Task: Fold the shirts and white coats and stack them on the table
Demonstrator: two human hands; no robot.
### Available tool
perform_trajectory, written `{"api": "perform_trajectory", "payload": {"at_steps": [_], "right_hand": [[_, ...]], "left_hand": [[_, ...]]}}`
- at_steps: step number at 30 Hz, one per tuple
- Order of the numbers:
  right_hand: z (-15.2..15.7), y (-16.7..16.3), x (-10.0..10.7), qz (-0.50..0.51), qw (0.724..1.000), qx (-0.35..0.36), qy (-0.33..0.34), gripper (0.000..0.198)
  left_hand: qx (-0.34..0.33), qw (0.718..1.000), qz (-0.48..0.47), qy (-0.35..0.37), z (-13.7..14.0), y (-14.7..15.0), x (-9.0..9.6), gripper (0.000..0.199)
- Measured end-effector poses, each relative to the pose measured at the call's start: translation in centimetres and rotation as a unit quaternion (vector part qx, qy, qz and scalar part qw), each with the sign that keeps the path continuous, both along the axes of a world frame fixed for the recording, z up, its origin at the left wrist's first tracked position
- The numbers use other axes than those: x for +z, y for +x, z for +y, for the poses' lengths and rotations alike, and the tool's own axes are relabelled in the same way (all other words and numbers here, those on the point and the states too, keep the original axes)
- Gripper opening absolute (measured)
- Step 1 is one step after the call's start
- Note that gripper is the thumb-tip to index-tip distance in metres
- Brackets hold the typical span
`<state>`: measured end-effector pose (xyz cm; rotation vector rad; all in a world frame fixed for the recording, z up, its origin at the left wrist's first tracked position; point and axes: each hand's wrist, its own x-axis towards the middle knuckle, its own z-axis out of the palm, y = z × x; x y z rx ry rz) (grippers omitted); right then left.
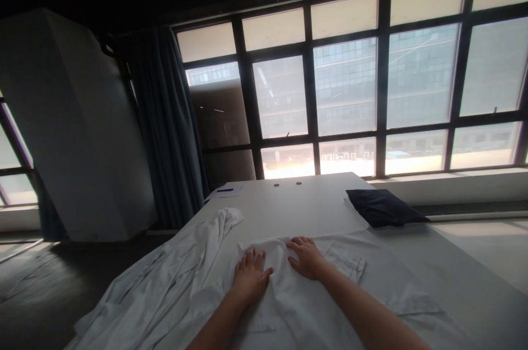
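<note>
While our left hand and right hand rest with spread fingers, gripping nothing, on the white cloth upon the table, we judge it light, soft (perhaps easily creased), best taken by its far edge.

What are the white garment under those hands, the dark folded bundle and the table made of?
White garment: apparently woven fabric, perhaps cotton or a blend; matte, with soft wrinkles.
Dark folded bundle: probably fabric too, matte, with soft-looking edges; the fibre can't be told.
Table: a hard board, perhaps laminate, smooth and low-gloss, judging by its flat, even white top.
</note>
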<state>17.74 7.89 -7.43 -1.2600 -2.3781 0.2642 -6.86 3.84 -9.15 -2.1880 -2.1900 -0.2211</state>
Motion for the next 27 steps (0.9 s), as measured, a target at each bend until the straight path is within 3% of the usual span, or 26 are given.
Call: {"api": "perform_trajectory", "payload": {"at_steps": [2,6,10,13,16,20,27], "right_hand": [[0.4,-0.3,0.3,-0.006,1.000,-0.002,0.015,0.044],[0.1,-1.2,1.0,-0.018,0.998,-0.037,0.051,0.036],[-3.1,-1.6,1.2,-0.030,0.996,-0.055,0.065,0.031],[-7.2,-0.5,-0.4,-0.016,0.996,-0.067,0.058,0.036],[-10.9,2.2,-3.5,-0.001,1.000,-0.018,-0.008,0.058],[-12.8,6.5,-6.1,0.016,0.996,-0.010,-0.083,0.069],[-10.3,9.0,-2.5,-0.009,0.998,0.000,-0.067,0.073]], "left_hand": [[-0.004,0.999,-0.001,-0.034,-0.3,-0.1,-0.9,0.068],[-0.004,1.000,-0.008,-0.008,-0.4,-0.8,-1.5,0.068],[0.004,1.000,-0.007,0.006,0.2,-1.2,-1.3,0.067],[0.010,1.000,-0.002,0.006,0.9,-1.7,-1.0,0.068],[0.026,1.000,0.000,0.009,1.7,-2.4,-0.8,0.067],[0.049,0.999,-0.006,0.016,2.8,-2.9,-0.7,0.066],[0.092,0.994,-0.030,0.056,3.4,-2.6,-0.8,0.061]]}}
